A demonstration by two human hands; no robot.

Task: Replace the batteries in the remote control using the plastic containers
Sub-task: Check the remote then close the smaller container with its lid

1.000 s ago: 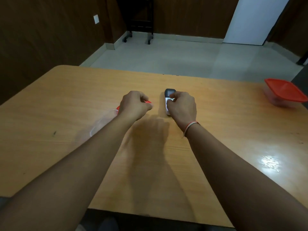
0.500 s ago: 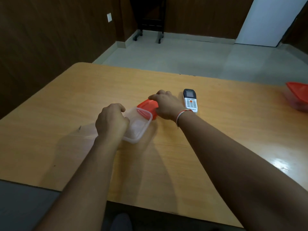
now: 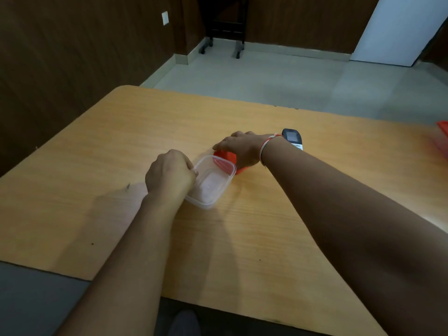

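A clear plastic container (image 3: 210,185) stands uncovered on the wooden table (image 3: 97,151). My left hand (image 3: 169,174) grips its near-left rim with curled fingers. The container's red lid (image 3: 226,161) lies at its far right corner, partly behind the rim, and my right hand (image 3: 240,147) lies over it, gripping it. The white and black remote control (image 3: 293,139) lies face up just beyond my right wrist, partly hidden by it. No batteries are visible.
A second container with a red lid (image 3: 443,134) shows at the table's far right edge, mostly cut off. Beyond the table are a tiled floor, a wheeled stand (image 3: 224,25) and dark wooden walls.
My right hand left the remote and took the red lid off the clear container. My left hand shifted to the container's rim. The camera turned left, so the second container slid toward the right edge.
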